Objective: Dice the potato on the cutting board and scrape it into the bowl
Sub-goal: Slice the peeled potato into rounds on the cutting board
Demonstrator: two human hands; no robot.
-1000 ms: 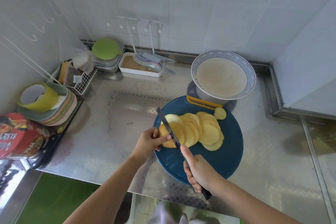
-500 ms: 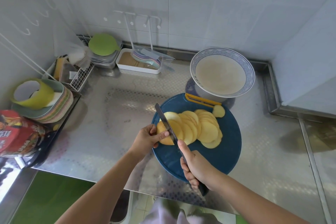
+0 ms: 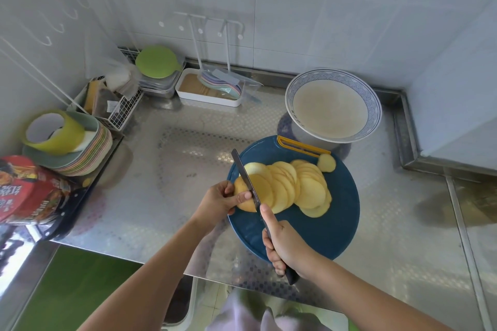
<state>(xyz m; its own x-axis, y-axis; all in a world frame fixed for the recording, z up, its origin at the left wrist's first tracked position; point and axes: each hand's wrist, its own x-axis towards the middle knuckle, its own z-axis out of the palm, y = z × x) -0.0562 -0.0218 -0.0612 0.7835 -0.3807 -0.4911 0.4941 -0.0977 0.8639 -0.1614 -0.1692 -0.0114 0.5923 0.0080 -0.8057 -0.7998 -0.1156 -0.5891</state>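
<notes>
Slicing stage, dicing not yet begun. Left hand [image 3: 217, 200] curled round the unsliced potato end [image 3: 240, 186] at the board's nine o'clock, thumb close against the blade. Right hand [image 3: 287, 247] wrapped round the knife [image 3: 243, 172] handle, forefinger laid along the spine. Cut slices [image 3: 298, 185] fanned across the blue cutting board [image 3: 322, 234] toward three o'clock. Bowl [image 3: 290, 97] just beyond at one o'clock, on the counter [image 3: 174, 169]. Best done by tucking fingertips back, holding the blade upright, drawing through evenly, then stacking slices for strips and cubes.

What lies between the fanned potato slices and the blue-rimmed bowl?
Head view: one stray round potato slice and a yellow plastic handle strip on the board's rim.
</notes>
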